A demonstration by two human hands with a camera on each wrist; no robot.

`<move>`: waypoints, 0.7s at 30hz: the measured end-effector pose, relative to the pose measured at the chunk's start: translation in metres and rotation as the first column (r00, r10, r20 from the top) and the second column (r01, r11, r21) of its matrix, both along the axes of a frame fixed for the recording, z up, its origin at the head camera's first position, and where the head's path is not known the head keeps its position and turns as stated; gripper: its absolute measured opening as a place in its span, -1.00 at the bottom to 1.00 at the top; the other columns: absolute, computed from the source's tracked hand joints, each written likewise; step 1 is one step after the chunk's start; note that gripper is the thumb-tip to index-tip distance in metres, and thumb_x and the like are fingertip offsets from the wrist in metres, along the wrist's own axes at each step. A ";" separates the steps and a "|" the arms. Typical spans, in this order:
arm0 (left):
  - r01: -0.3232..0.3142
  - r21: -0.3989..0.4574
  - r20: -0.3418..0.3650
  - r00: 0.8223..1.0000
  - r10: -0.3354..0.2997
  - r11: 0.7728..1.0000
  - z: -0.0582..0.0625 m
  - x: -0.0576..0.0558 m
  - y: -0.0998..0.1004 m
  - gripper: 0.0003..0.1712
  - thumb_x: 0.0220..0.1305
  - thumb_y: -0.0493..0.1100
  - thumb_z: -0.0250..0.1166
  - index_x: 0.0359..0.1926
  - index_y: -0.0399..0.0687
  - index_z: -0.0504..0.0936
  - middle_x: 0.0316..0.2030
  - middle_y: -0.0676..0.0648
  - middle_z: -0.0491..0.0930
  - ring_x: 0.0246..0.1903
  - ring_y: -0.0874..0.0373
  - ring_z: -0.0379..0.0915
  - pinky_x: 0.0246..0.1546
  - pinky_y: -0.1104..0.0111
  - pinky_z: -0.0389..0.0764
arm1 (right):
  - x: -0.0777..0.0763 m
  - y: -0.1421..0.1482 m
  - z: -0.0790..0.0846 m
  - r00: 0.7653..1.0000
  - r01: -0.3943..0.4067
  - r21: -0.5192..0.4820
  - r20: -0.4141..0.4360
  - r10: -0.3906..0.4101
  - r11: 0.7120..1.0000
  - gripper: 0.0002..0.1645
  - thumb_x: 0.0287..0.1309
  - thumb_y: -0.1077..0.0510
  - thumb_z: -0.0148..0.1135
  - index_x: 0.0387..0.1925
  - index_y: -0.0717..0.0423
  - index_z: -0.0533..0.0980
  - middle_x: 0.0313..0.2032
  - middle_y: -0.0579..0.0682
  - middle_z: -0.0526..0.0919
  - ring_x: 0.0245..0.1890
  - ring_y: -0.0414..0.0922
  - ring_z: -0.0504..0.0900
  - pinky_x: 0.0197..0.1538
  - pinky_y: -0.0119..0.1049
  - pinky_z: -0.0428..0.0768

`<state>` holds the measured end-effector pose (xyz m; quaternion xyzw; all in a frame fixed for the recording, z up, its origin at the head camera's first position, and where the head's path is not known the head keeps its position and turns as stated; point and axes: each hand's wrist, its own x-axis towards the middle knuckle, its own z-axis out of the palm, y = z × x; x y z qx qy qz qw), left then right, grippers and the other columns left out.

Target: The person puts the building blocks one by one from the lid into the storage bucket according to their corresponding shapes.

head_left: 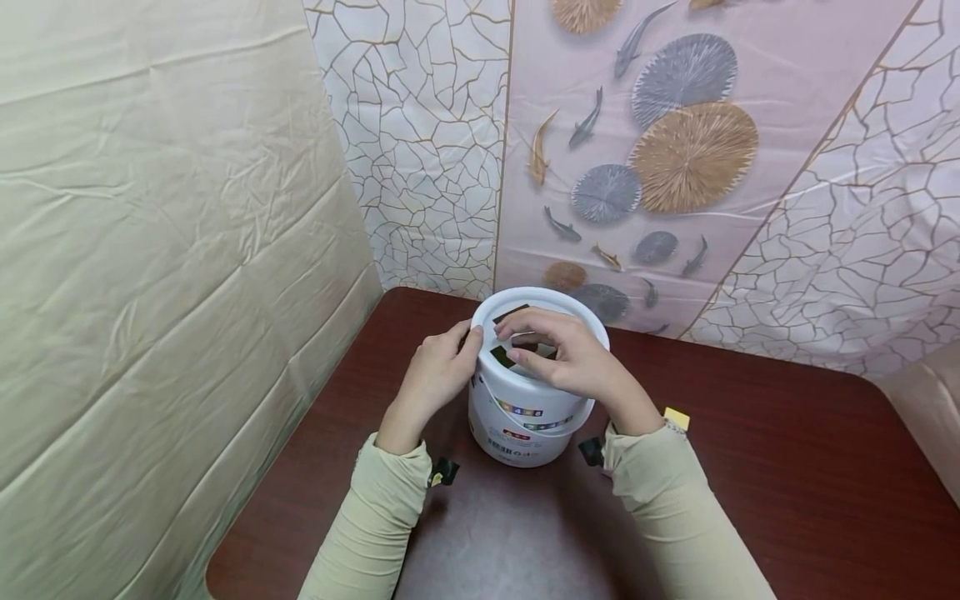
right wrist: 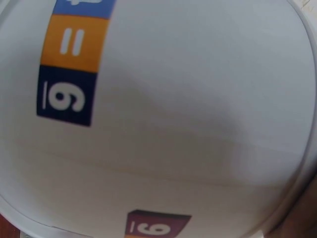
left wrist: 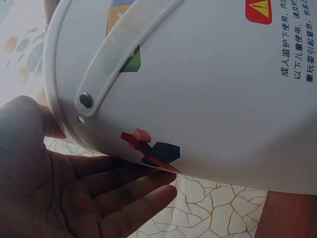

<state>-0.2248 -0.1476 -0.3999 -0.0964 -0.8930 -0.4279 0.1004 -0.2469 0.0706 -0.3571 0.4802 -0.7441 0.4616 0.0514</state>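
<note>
A white bucket (head_left: 517, 417) with coloured number labels stands upright on the table, its white handle (left wrist: 126, 47) hanging down the front. My left hand (head_left: 442, 367) holds the bucket's rim from the left. In the left wrist view its fingers (left wrist: 131, 198) lie along the outer wall, with the thumb side at the rim. Over the bucket's top, my right hand (head_left: 566, 350) is bent with thumb and forefinger apart. Dark patches (head_left: 501, 357) show below it within the rim, partly hidden by the hand. Only the bucket's printed wall fills the right wrist view.
The bucket stands on a dark reddish-brown table (head_left: 787, 450) with rounded corners. Behind it hangs a patterned cloth (head_left: 435, 150) with fish and round leaf prints. A beige cloth wall (head_left: 165, 250) runs along the left side.
</note>
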 end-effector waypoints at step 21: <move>-0.036 0.062 0.033 0.999 0.034 0.997 0.002 -0.001 0.000 -0.39 0.43 0.27 0.05 0.28 0.04 0.59 0.08 -0.04 0.65 0.07 0.08 0.55 0.06 0.07 0.57 | 0.020 0.109 -0.042 0.858 0.513 -0.240 0.110 -0.502 0.824 -0.82 0.38 0.31 0.18 -0.08 0.32 0.62 -0.18 0.12 0.67 -0.19 -0.21 0.63 -0.07 -0.47 0.54</move>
